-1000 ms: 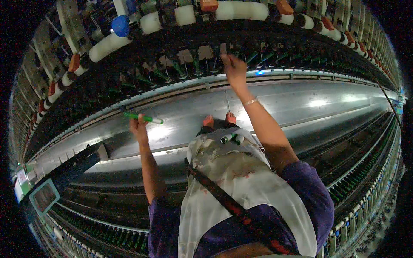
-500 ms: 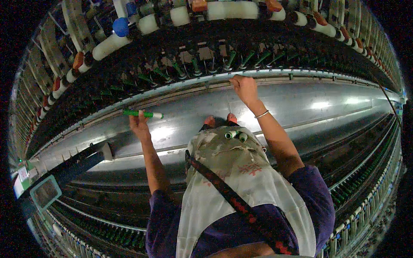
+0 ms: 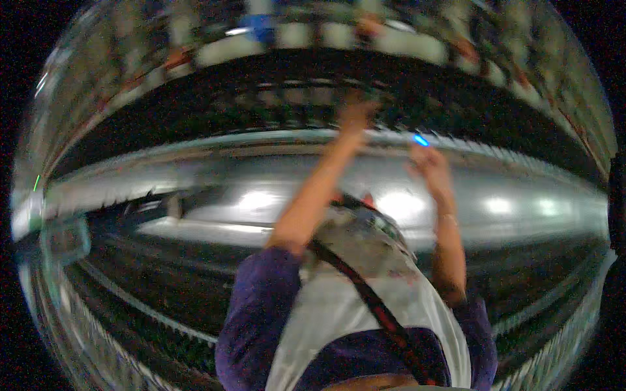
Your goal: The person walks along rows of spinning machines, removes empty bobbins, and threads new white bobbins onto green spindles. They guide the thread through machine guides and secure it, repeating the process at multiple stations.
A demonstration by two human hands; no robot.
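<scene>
Purple short sleeves are worn; a whitish stained apron is crossed by a dark strap; a thin bracelet is seen.

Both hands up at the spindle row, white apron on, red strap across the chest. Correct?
Not quite: in the head view the strap across the chest is dark, near black, not red. The rest holds as far as the blur allows: the left hand and the right hand are raised toward the dark spindle row, and the apron is white.
</scene>
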